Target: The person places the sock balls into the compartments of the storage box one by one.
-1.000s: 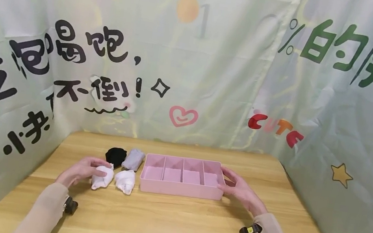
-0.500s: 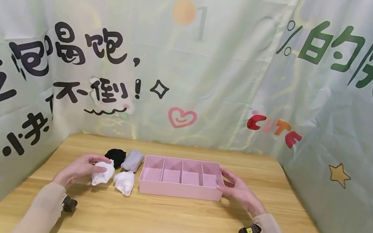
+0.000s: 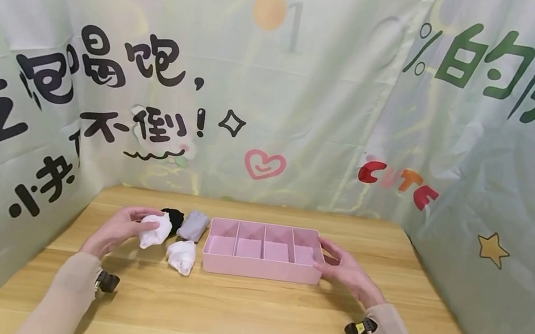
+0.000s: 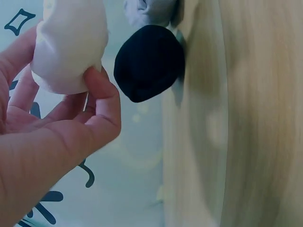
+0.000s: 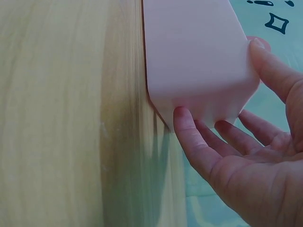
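One white bundle [image 3: 157, 233]: I am pinching it between the thumb and bent fingers of my left hand [image 3: 116, 226], now hiding more of one black bundle [image 3: 175, 220] than half a second ago; one box [image 3: 260, 270]: my right hand [image 3: 349, 274], fingers spread, is gripping its end.

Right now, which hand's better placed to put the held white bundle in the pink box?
Left, I'd say. The left hand has the white bundle in its grip. The right hand touches the pink box at its right end, away from the bundle, so it seems better suited to steadying.
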Available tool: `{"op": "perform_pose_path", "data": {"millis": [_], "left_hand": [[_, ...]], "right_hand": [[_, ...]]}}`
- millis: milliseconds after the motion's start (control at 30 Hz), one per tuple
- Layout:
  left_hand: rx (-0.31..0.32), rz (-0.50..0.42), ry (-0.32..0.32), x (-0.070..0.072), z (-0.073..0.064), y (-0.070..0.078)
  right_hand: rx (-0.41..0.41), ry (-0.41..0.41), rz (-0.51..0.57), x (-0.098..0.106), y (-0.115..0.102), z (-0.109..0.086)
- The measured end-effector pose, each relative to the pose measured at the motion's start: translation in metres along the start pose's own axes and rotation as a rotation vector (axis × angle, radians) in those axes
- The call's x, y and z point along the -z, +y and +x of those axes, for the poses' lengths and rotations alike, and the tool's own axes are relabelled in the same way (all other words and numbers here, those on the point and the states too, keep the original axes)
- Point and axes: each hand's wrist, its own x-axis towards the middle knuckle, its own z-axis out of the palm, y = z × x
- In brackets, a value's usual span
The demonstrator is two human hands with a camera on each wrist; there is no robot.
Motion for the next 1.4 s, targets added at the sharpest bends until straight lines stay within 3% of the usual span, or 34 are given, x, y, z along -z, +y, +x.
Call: {"op": "perform_pose_path", "data": {"millis": [200,367,600,800,1067,1400], "left_hand": [[-0.06,-0.055,0.019,-0.01,0.009,0.005],[-0.115,-0.074,0.07,-0.018,0.014,0.006],[-0.149,-0.093,0.127,-0.024,0.017,0.006],[-0.148,-0.153,0.159,-0.032,0.018,0.008],[-0.136,-0.148,0.2,-0.046,0.02,0.009],[-0.127,-0.144,0.204,-0.062,0.025,0.018]], "right_hand": [[0.002,0.005,-0.003,0.002,0.0,0.0],[0.013,-0.005,-0.008,0.0,-0.002,-0.001],[-0.008,0.002,0.0,-0.001,-0.002,-0.002],[-0.004,-0.002,0.003,0.0,-0.002,-0.002],[0.01,-0.004,-0.007,-0.001,-0.002,-0.001],[0.01,-0.008,-0.004,-0.001,-0.003,-0.003]]}}
